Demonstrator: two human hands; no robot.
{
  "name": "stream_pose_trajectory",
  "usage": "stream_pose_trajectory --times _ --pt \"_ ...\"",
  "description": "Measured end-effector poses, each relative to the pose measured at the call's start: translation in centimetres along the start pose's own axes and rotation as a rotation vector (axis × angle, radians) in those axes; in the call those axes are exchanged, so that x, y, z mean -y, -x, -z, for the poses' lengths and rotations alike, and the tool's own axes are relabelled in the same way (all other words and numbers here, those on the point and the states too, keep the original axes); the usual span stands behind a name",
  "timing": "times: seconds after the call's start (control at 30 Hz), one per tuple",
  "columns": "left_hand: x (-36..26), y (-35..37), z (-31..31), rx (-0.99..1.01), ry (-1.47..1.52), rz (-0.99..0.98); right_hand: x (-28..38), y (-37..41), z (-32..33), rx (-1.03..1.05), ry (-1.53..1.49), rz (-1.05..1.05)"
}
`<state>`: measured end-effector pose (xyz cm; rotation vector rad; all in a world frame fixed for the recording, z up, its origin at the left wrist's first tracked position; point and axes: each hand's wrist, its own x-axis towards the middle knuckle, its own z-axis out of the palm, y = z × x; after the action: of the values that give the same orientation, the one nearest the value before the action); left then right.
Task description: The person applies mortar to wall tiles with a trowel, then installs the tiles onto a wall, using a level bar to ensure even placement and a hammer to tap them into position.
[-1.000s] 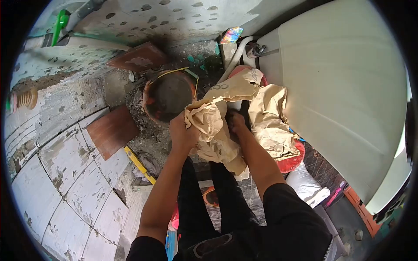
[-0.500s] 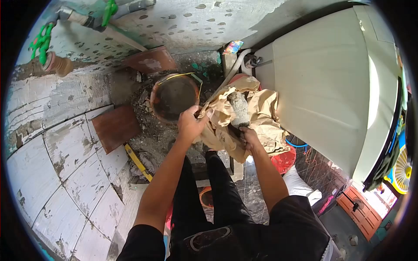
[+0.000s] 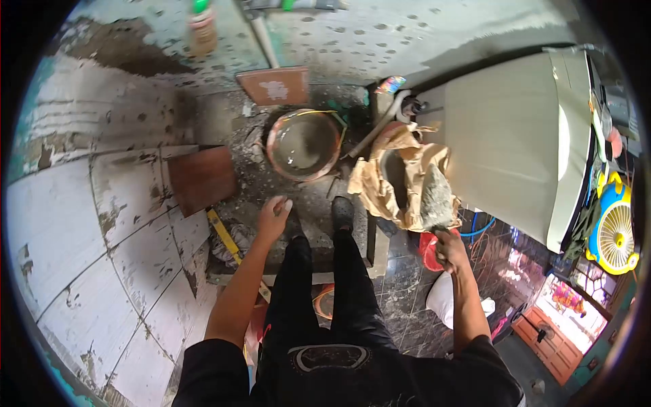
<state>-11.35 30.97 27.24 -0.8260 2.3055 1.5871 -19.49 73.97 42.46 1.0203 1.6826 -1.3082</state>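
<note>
Right hand: closed around the handle of a trowel.
Trowel: blade heaped with grey powder, at the right edge of the open paper sack.
Left hand: fingers loosely curled, holding nothing, above the rubble.
Pan: round, orange-rimmed, just left of the sack.

Your left hand hangs loosely open, arm reaching forward. Your right hand is clenched, arm outstretched.
</note>
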Motion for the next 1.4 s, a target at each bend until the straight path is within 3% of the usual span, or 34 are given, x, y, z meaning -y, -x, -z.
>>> stream_pose_trajectory --times 0.1,0.2,0.37,0.53,0.7,0.8,0.87,1.07,1.23,1.33,1.4 --pt "6.5 3.6 4.4 -0.004 -0.093 0.147 1.4 4.6 -3.7 -0.021 0.078 0.016" --pt "12.9 8.2 8.3 -0.015 -0.195 0.31 2.2 7.4 -9.1 0.036 -0.057 -0.06" --pt "18.5 15.7 12.3 -0.112 -0.163 0.556 0.6 4.4 -18.7 0.313 -0.188 -0.183" --pt "25.2 21.8 12.4 -0.136 -0.072 0.657 -3.5 -9.4 -28.9 0.52 -0.338 -0.273" --pt "29.3 25.6 10.7 -0.163 -0.029 0.71 -6.8 -28.0 -35.8 0.203 -0.291 -0.166" --pt "28.6 26.7 9.9 -0.126 -0.041 0.666 -7.9 -36.5 -35.8 0.28 -0.25 -0.053" --pt "28.7 27.5 8.8 -0.135 -0.03 0.771 -8.1 -40.0 -36.0 0.29 -0.218 -0.024" --pt "30.8 29.7 5.0 -0.14 0.141 0.877 -8.4 -43.3 -36.2 -0.048 0.111 -0.047" --pt "29.1 28.6 4.4 -0.171 0.195 0.803 -7.6 -43.9 -33.4 0.023 0.091 -0.128" --pt "28.3 27.9 4.4 -0.205 0.242 0.813 -7.0 -43.3 -32.8 -0.211 0.672 0.147" --pt "28.3 27.6 4.4 -0.202 0.256 0.843 -7.2 -43.4 -32.2 -0.194 0.967 0.369"
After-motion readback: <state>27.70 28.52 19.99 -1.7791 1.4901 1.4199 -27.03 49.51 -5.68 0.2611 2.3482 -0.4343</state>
